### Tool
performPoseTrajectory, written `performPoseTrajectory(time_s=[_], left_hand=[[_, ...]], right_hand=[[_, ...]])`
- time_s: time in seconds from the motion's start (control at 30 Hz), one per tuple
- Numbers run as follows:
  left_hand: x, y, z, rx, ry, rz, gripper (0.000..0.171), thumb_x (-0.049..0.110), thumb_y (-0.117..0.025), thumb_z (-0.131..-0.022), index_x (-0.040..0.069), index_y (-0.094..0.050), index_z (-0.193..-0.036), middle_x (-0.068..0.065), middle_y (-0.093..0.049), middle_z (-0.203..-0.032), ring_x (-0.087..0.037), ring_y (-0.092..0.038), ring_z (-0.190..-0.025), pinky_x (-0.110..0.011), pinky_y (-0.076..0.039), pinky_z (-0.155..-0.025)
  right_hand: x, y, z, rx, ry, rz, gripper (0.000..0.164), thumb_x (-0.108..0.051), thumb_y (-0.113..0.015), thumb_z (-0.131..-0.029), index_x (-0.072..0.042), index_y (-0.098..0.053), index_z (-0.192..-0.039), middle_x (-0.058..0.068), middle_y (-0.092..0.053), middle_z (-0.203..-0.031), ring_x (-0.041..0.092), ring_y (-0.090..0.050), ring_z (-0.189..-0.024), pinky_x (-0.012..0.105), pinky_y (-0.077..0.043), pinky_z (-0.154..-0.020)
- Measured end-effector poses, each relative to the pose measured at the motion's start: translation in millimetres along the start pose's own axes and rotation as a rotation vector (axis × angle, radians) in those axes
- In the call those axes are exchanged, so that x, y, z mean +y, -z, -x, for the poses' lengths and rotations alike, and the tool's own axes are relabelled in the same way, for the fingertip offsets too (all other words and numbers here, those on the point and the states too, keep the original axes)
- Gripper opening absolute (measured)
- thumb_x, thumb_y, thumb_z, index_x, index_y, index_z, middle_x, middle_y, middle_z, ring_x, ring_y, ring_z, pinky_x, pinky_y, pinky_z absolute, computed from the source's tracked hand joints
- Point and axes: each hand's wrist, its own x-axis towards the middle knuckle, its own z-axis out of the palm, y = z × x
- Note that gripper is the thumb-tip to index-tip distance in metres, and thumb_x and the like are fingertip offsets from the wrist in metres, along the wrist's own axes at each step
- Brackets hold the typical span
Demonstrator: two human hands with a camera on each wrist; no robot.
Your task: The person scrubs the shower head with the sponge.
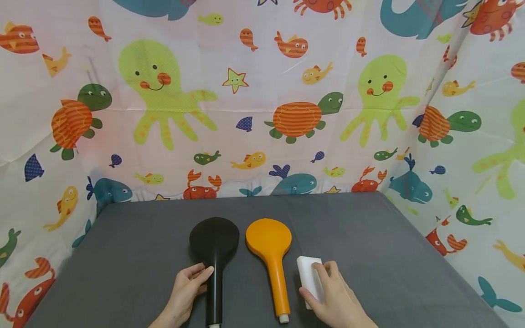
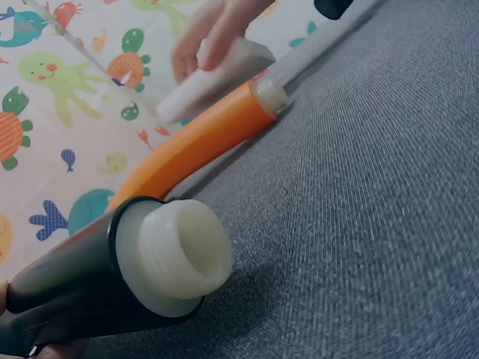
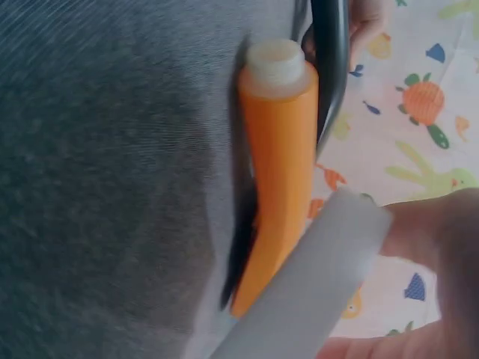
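My left hand (image 1: pixel 186 289) grips the handle of a black shower head (image 1: pixel 214 241), thumb along its left side. In the left wrist view, the hollow white threaded end (image 2: pixel 191 247) of that handle faces the camera. Beside it on the grey cloth lies an orange shower head (image 1: pixel 269 239), its pale threaded end toward me. My right hand (image 1: pixel 334 294) holds a white block-shaped sponge (image 1: pixel 309 278) between thumb and fingers, just right of the orange handle. Up close in the right wrist view, the sponge (image 3: pixel 314 277) overlaps part of the orange shower head (image 3: pixel 281 149).
A dark grey cloth (image 1: pixel 135 255) covers the table. Behind it and along both sides hangs a white curtain (image 1: pixel 246 123) printed with sea animals, meeting the table at its back edge.
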Motion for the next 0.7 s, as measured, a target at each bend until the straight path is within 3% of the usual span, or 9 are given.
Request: performPoseTrajectory(time_s=[0.2,0.4,0.7], left_hand=[[-3.6,0.6,-2.8,0.006,0.006,-0.018,0.056,0.011,-0.064,-0.087,-0.021,-0.040,-0.127,-0.010,-0.065,-0.093,-0.011,-0.064,-0.071,-0.024,-0.053,-0.060],[-7.6,0.1,-4.3,0.002,-0.012,-0.026,0.057,0.011,-0.063,-0.087,-0.023,-0.038,-0.126,-0.020,-0.064,-0.100,-0.014,-0.065,-0.074,-0.026,-0.054,-0.061],[-6.2,0.6,-4.8,-0.037,-0.017,-0.040,0.042,0.011,-0.065,-0.087,-0.018,-0.052,-0.114,-0.013,-0.067,-0.090,-0.018,-0.065,-0.075,-0.029,-0.055,-0.062]], right_hand=[[8,-12,1,0.014,0.041,0.020,0.049,-0.044,-0.070,-0.079,-0.014,-0.051,-0.113,0.006,-0.037,-0.098,0.018,-0.041,-0.071,0.024,-0.036,-0.047],[10,-21,0,-0.044,0.061,0.033,0.049,-0.044,-0.071,-0.077,-0.011,-0.052,-0.108,0.006,-0.033,-0.092,0.018,-0.037,-0.068,0.026,-0.034,-0.045],[10,-29,0,-0.077,0.076,0.108,0.050,-0.050,-0.069,-0.076,-0.011,-0.052,-0.103,0.006,-0.033,-0.092,0.019,-0.036,-0.070,0.028,-0.034,-0.044]])
